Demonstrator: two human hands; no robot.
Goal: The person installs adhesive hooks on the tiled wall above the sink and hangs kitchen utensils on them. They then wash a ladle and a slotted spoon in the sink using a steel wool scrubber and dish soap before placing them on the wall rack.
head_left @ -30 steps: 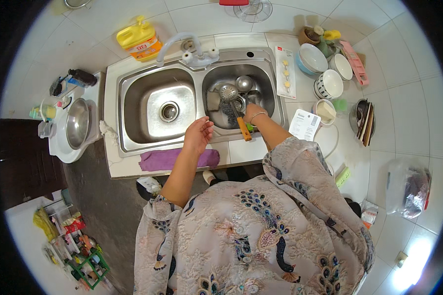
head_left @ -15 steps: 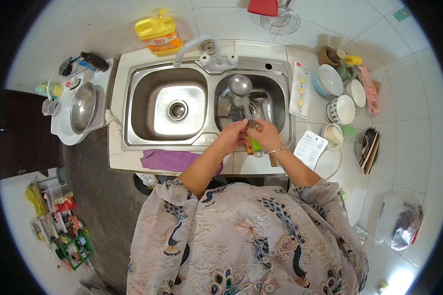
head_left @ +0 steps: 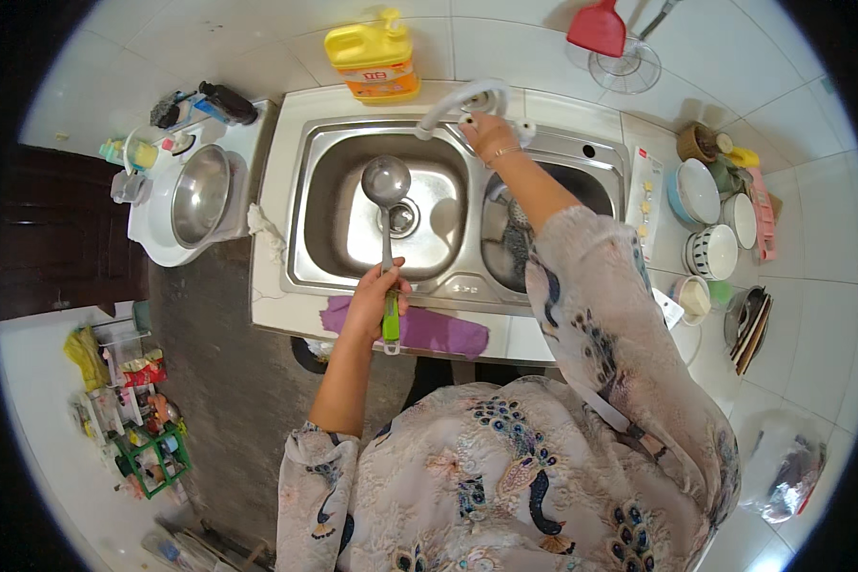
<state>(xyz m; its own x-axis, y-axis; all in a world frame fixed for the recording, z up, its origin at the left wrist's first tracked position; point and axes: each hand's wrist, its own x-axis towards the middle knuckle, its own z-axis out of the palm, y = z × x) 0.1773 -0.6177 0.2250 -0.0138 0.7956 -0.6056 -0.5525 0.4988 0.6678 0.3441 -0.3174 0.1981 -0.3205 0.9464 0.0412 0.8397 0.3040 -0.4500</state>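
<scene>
Left hand (head_left: 377, 301): wrapped round ladle (head_left: 386, 181) by green handle (head_left: 391, 319), forearm reaching forward | ladle: bowl over left basin (head_left: 329, 224), handle above cloth (head_left: 443, 332) | right hand (head_left: 487, 135): arm stretched across right basin (head_left: 586, 193), at faucet (head_left: 447, 103), grip partly hidden, cannot tell

Right arm (head_left: 529, 181) extended, left hand (head_left: 374, 300) closed

The left forearm (head_left: 341, 377) points forward, tilted slightly rightward; the fingers (head_left: 404, 294) curl inward in a grip, the thumb (head_left: 388, 277) laid forward. The right arm stretches farther out, slanting leftward, its wrist (head_left: 503, 155) nearly straight. The right hand (head_left: 489, 135) faces back-up, its fingertips partly hidden.
</scene>
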